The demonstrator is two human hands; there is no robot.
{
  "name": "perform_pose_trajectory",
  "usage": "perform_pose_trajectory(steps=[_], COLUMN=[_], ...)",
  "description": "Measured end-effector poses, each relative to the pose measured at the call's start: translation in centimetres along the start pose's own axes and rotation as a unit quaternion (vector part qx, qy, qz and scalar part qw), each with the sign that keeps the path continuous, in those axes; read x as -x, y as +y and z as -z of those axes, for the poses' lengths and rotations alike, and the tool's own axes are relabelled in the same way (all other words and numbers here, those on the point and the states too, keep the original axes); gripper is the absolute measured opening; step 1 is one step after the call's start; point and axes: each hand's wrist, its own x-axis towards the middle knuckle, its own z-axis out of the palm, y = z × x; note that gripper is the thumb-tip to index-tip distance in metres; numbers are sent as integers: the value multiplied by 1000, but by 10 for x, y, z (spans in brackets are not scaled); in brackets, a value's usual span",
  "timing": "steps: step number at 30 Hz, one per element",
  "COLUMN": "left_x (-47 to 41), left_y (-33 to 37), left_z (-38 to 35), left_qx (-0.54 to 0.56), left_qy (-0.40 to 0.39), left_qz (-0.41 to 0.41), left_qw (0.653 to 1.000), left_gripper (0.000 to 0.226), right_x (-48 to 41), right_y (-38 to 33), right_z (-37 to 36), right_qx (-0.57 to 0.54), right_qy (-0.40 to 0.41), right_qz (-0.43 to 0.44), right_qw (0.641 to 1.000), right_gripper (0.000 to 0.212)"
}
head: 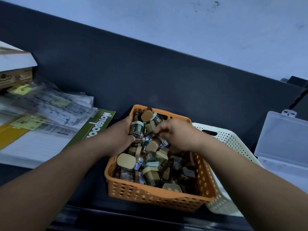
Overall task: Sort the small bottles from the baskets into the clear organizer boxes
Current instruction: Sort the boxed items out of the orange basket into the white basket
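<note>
You faced a pale wall (183,22), bluish in the dim light, with a few dark scuff marks (206,5) near its top. Below it a dark panel (116,64) ran slantwise across your view. The desk (93,194) was dark too. At your left a stack of books (15,67) sat by the panel. Just in front were loose printed papers (58,110), blurred, with yellow sticky notes (21,90) on them. They lay over a green notebook cover (98,127) and a lined white pad (33,147). A black object (298,84) showed at the far right edge; you couldn't tell what it was.
</note>
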Motion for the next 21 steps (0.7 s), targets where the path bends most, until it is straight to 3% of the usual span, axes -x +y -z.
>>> perform_pose_trajectory(steps=[3,9,17,21], left_x=[0,1,-2,-3], left_y=[-2,-5,-9,-9], left_z=[0,1,-1,-2], left_qx=[7,27,20,10], left_qy=[-5,-8,-9,-9], left_qz=[-1,-6,2,9], left_qw=[1000,1000,1000,1000], left_gripper=[71,71,76,76], right_x=[-28,-48,-49,-49], right_y=[-6,5,22,22], right_z=[-18,-28,-46,-49], right_qx=[67,151,171,179], right_qy=[-92,-171,-107,-118], right_qz=[-7,-3,57,67], right_qw=[993,974,978,974], right_gripper=[44,77,58,53])
